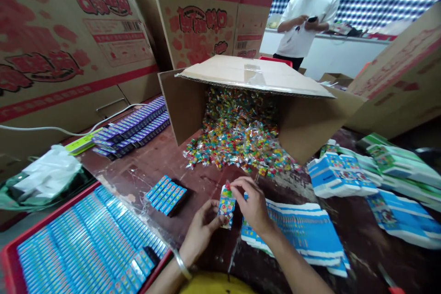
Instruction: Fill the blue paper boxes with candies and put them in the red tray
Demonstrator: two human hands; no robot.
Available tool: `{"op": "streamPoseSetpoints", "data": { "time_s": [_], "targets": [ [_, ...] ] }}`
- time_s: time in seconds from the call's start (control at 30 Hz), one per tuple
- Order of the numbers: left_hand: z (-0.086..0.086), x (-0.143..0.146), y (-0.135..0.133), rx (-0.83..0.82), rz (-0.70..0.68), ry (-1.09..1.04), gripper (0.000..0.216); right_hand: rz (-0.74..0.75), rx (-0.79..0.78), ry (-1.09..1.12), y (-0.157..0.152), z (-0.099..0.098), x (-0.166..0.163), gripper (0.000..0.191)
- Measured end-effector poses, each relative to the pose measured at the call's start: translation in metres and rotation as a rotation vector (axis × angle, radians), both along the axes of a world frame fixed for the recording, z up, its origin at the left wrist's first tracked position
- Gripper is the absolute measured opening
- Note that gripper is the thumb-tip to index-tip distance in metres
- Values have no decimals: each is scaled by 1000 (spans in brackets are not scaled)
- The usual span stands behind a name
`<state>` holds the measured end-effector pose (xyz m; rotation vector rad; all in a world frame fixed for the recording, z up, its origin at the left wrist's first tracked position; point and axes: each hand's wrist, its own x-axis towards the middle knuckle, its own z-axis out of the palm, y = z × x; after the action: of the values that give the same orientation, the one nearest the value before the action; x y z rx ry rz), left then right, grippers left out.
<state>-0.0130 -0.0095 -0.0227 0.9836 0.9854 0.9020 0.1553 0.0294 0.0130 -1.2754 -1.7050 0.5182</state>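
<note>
My left hand (pixel 206 220) grips a small blue candy box (pixel 226 209) with colourful printing, held upright over the dark red table. At the top end of that box, the fingers of my right hand (pixel 251 200) pinch a small clear packet of red and green candies (pixel 228 188). Whether the packet is partly inside the box I cannot tell. Beneath and beside my right forearm lies a fanned stack of flat blue cartons (pixel 306 229). A short row of filled blue boxes (pixel 166 194) sits to the left of my left hand.
A tipped cardboard carton (pixel 306 119) spills candy packets (pixel 237 142) onto the table. A red tray (pixel 10 243) of blue boxes stands at lower left, purple boxes (pixel 134 124) behind it. More flat cartons (pixel 341 174) lie right. A person (pixel 306 14) stands at the back.
</note>
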Motion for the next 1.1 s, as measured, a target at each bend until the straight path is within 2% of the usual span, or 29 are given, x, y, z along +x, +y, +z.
{"op": "streamPoseSetpoints", "data": {
  "time_s": [0.2, 0.33, 0.47, 0.57, 0.77, 0.97, 1.1],
  "targets": [
    [-3, -3, -2, -11, 15, -29, 25, 16, 37, -61, 2, 0, 4, 12],
    [5, 1, -1, 30, 72, -25, 27, 81, -5, -105, -2, 3, 2, 14],
    [21, 5, -2, 74, 171, -53, 54, 157, -219, 90, -8, -3, 0, 17],
    [26, 5, -3, 81, 142, -84, 56, 157, -334, 242, -16, -16, -3, 23],
    [21, 2, -5, 57, 32, -78, 36, 116, -305, 269, -26, -26, -12, 8],
    [20, 5, -4, 16, 129, -157, 44, 73, -319, 521, -23, -23, -18, 15],
    [18, 3, -5, 44, 142, -81, 43, 113, -380, 558, -20, -22, -19, 18]
  ]
}}
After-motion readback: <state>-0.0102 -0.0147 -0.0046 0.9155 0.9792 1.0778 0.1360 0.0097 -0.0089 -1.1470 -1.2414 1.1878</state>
